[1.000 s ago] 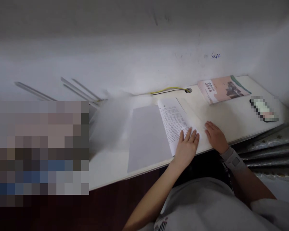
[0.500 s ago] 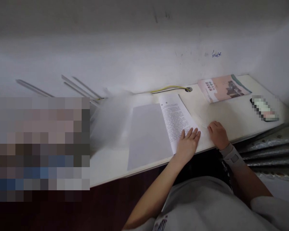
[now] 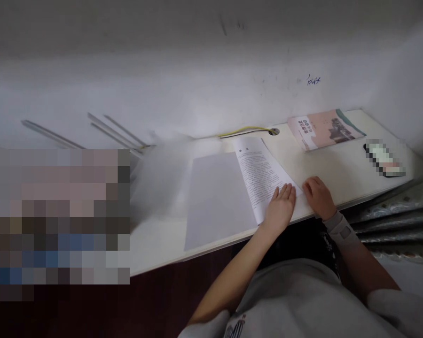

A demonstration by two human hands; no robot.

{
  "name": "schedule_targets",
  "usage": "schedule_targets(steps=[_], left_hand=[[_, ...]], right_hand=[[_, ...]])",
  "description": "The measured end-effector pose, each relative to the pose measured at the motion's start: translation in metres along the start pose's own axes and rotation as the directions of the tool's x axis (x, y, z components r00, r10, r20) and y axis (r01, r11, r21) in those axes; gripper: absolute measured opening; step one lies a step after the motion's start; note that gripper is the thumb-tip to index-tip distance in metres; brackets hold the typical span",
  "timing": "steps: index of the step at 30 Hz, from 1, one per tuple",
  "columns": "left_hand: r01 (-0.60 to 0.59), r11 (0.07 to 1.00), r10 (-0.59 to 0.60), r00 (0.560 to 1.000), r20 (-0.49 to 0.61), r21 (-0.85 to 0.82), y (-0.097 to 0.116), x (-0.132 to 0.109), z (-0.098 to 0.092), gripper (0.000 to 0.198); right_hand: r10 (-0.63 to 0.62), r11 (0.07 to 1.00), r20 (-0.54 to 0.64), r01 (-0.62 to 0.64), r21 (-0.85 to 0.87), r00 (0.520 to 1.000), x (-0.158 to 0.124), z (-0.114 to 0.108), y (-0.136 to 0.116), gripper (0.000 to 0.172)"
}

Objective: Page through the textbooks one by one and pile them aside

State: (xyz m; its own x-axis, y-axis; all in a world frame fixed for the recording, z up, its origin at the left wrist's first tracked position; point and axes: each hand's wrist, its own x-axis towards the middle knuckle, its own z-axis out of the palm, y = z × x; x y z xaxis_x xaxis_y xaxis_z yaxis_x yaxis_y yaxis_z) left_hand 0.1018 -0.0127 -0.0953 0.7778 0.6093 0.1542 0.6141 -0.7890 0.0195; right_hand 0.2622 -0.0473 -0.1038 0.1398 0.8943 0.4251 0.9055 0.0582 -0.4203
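An open book [image 3: 259,171] lies on the white desk [image 3: 338,178], its right page printed with text and its left page [image 3: 216,192] blank grey. My left hand [image 3: 282,209] rests flat on the lower right corner of the printed page, fingers stretched out. My right hand [image 3: 317,197] lies on the desk just right of the book's edge, fingers loosely curled and touching the page edge. A grey band wraps that wrist.
A pink-covered book [image 3: 324,129] lies at the back right of the desk. A phone [image 3: 384,159] sits near the right edge. A yellow cable [image 3: 246,131] runs to a hole by the wall. A blurred patch covers the left side.
The printed page has flattened down to the right onto the desk. My left hand slid slightly right along its lower corner, and my right hand drew back a little.
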Motion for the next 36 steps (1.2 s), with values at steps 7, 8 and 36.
schedule_targets(steps=[7, 8, 36], left_hand=[[-0.108, 0.993, 0.114, 0.987, -0.116, 0.050, 0.010, -0.011, 0.004, 0.032], [-0.118, 0.991, 0.124, 0.985, -0.117, 0.063, 0.012, -0.012, 0.002, 0.032], [0.195, 0.980, -0.195, 0.915, 0.354, 0.036, -0.099, 0.125, -0.011, 0.071]], right_hand=[[0.049, 0.984, -0.040, -0.041, 0.172, 0.998, -0.003, 0.002, 0.006, 0.035], [0.052, 0.984, -0.035, -0.046, 0.175, 0.998, -0.004, 0.002, 0.006, 0.036], [-0.076, 0.967, 0.109, 0.100, -0.236, 0.991, -0.009, 0.010, -0.001, 0.049]])
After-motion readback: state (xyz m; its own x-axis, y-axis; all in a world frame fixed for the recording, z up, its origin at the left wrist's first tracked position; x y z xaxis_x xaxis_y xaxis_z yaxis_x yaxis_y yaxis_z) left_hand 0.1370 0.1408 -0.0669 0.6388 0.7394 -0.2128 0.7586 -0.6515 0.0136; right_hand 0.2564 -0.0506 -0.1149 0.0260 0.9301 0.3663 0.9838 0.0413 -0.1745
